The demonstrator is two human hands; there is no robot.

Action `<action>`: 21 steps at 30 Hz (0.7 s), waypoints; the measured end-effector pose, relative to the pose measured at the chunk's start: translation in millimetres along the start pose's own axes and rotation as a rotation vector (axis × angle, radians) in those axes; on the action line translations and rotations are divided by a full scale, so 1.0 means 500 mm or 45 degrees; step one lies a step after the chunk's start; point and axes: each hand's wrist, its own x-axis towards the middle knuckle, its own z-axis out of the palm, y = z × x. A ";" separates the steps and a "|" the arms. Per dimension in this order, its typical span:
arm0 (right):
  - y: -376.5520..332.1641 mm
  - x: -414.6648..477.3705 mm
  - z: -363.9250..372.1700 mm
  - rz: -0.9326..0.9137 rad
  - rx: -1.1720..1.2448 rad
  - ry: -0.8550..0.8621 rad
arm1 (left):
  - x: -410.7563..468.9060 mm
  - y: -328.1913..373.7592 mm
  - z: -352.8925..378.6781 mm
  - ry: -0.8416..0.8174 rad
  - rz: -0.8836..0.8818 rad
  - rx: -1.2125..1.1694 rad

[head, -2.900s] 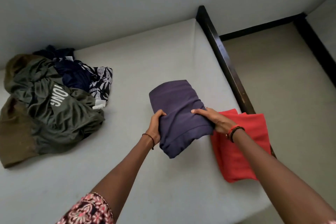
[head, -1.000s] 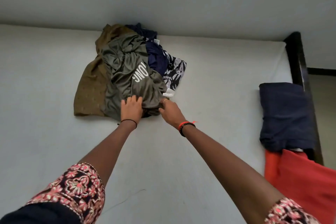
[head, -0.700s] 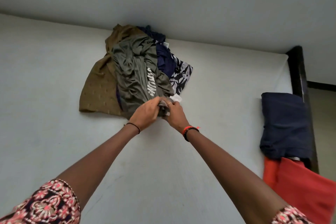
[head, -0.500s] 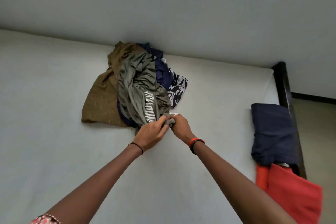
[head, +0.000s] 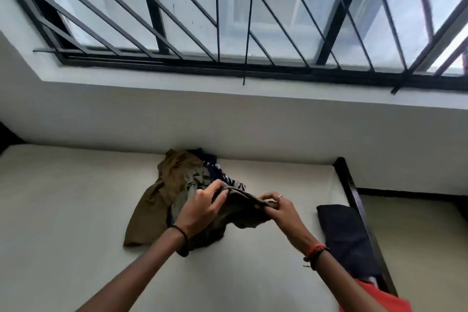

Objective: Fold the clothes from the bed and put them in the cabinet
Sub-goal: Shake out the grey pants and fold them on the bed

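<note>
An olive-green garment (head: 240, 213) hangs lifted above the white mattress (head: 63, 223). My left hand (head: 200, 210) grips its edge on the left, and my right hand (head: 281, 208) pinches the same edge on the right, stretching it between them. Behind it lies the pile of unfolded clothes (head: 177, 182): a brown piece, a navy piece and a patterned one. A folded dark blue garment (head: 342, 233) lies at the mattress's right edge, partly over a folded red garment (head: 374, 299).
A dark wooden bed frame (head: 354, 200) runs along the right side of the mattress, with floor beyond it. The wall and a barred window (head: 240, 20) stand behind the bed.
Both hands reached to the pile, took hold of the olive garment and lifted it up and toward me. The view has tilted upward, so the window now shows.
</note>
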 end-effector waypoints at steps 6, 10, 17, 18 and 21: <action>-0.207 -0.065 -0.067 -0.147 0.281 0.041 | 0.061 0.137 -0.145 0.221 0.102 -0.114; -0.359 -0.145 -0.127 -0.245 0.429 0.052 | 0.101 0.263 -0.244 0.295 0.268 -0.124; -0.561 -0.282 -0.233 -0.287 0.462 -0.105 | 0.135 0.485 -0.367 0.339 0.539 -0.242; -0.581 -0.301 -0.243 -0.255 0.446 -0.139 | 0.136 0.510 -0.376 0.334 0.585 -0.248; -0.619 -0.346 -0.271 -0.081 0.439 -0.224 | 0.137 0.578 -0.394 0.287 0.678 -0.290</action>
